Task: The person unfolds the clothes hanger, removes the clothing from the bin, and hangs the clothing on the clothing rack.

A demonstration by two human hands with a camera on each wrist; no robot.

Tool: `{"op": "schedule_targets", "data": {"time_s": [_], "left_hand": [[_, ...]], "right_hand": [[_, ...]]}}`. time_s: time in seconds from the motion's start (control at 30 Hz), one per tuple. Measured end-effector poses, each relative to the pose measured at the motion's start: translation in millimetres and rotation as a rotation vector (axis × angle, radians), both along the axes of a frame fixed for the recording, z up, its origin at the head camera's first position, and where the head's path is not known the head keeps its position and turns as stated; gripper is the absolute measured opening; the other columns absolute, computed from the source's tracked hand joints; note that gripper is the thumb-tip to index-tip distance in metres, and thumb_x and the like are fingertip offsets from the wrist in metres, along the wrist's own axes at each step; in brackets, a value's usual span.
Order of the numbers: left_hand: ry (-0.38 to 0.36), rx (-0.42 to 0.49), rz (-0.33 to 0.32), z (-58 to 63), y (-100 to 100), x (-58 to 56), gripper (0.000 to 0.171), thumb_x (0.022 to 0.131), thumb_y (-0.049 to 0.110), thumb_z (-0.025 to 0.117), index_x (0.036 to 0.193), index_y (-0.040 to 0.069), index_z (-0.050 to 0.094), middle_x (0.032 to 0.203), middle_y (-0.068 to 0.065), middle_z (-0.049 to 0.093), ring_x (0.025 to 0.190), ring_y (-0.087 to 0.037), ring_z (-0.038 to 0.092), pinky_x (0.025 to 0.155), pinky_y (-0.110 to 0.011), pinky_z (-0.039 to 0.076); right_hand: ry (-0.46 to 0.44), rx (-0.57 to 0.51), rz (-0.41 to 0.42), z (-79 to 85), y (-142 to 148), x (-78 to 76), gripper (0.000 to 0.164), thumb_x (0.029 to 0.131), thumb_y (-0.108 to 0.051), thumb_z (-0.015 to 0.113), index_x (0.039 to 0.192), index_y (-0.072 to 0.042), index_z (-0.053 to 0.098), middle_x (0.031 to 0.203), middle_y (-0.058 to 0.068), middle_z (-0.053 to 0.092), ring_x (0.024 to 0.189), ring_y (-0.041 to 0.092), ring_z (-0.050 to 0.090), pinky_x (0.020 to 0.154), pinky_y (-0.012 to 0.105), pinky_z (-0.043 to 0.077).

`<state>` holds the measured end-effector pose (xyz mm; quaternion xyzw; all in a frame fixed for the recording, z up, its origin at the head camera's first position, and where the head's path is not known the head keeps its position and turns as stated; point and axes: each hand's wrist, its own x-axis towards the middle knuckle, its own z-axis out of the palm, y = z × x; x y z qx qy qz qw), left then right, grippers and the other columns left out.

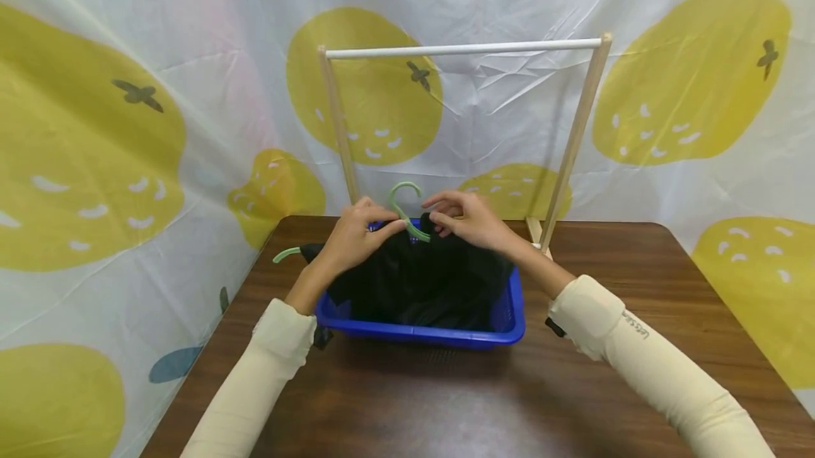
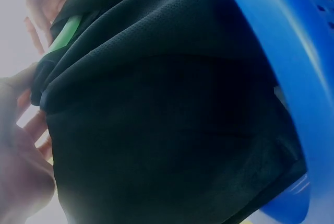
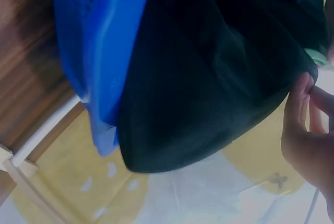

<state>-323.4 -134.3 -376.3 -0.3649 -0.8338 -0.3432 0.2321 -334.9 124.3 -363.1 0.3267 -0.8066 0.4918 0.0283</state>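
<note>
A light green clothes hanger (image 1: 405, 204) stands with its hook up above the blue basket (image 1: 420, 334), partly inside a black garment (image 1: 420, 288). At the hanger's neck, my left hand (image 1: 353, 235) pinches the hanger together with the cloth. My right hand (image 1: 474, 221) pinches the garment's edge between thumb and fingers, just right of the hook, as the right wrist view also shows. The garment (image 3: 209, 93) drapes down into the basket and covers most of the hanger. Another green hanger end (image 1: 286, 254) pokes out of black cloth at the left.
Behind the basket stands a rack with wooden posts (image 1: 573, 146) and a white crossbar (image 1: 465, 49). Basket and rack are on a brown wooden table (image 1: 637, 281). A white curtain with yellow fruit prints (image 1: 363, 90) hangs around the back and sides.
</note>
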Motion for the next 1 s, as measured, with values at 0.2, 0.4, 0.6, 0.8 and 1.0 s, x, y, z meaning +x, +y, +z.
{"op": "schedule_targets", "data": {"time_s": [0.2,0.4,0.6,0.8,1.0], "left_hand": [[0.013,0.088,-0.004,-4.1,-4.4,0.0,0.013,0.091,0.016,0.082,0.098,0.004,0.084,0.090,-0.009,0.077,0.085,-0.029,0.062,0.074,-0.047,0.051],[0.022,0.166,0.030,-5.4,-12.5,0.8,0.011,0.090,0.014,0.083,0.095,0.005,0.084,0.090,-0.008,0.077,0.088,-0.023,0.063,0.076,-0.040,0.052],[0.044,0.214,0.037,-1.4,-16.1,-2.1,0.010,0.089,0.012,0.084,0.094,0.003,0.084,0.087,-0.010,0.076,0.086,-0.025,0.062,0.073,-0.035,0.049],[0.050,0.230,0.027,-2.1,-11.9,-3.1,0.010,0.089,0.013,0.083,0.093,0.004,0.084,0.087,-0.009,0.077,0.085,-0.023,0.061,0.074,-0.041,0.051],[0.074,0.235,-0.002,-4.7,-2.0,-3.9,0.008,0.087,0.009,0.084,0.091,0.003,0.084,0.085,-0.009,0.077,0.084,-0.025,0.062,0.075,-0.043,0.051]], "right_hand": [[0.105,0.057,-0.013,1.3,1.1,4.0,0.023,0.100,-0.008,0.070,0.123,-0.002,0.071,0.108,0.015,0.077,0.090,0.025,0.074,0.069,0.034,0.061],[0.293,0.144,-0.089,-0.3,31.5,2.7,0.024,0.097,-0.012,0.076,0.119,-0.005,0.074,0.114,0.011,0.076,0.105,0.026,0.072,0.086,0.044,0.058],[0.338,0.304,-0.071,-6.4,60.4,2.8,0.022,0.098,-0.019,0.075,0.118,-0.010,0.079,0.111,0.006,0.078,0.082,0.016,0.069,0.078,0.041,0.056],[0.379,0.296,-0.118,-11.7,55.2,2.5,0.018,0.097,-0.021,0.076,0.111,-0.012,0.083,0.103,0.004,0.080,0.056,0.008,0.051,0.063,0.028,0.046],[0.432,0.235,-0.113,-11.2,32.0,0.7,0.013,0.093,-0.018,0.080,0.104,-0.013,0.085,0.096,0.002,0.080,0.059,0.007,0.052,0.061,0.026,0.045]]}}
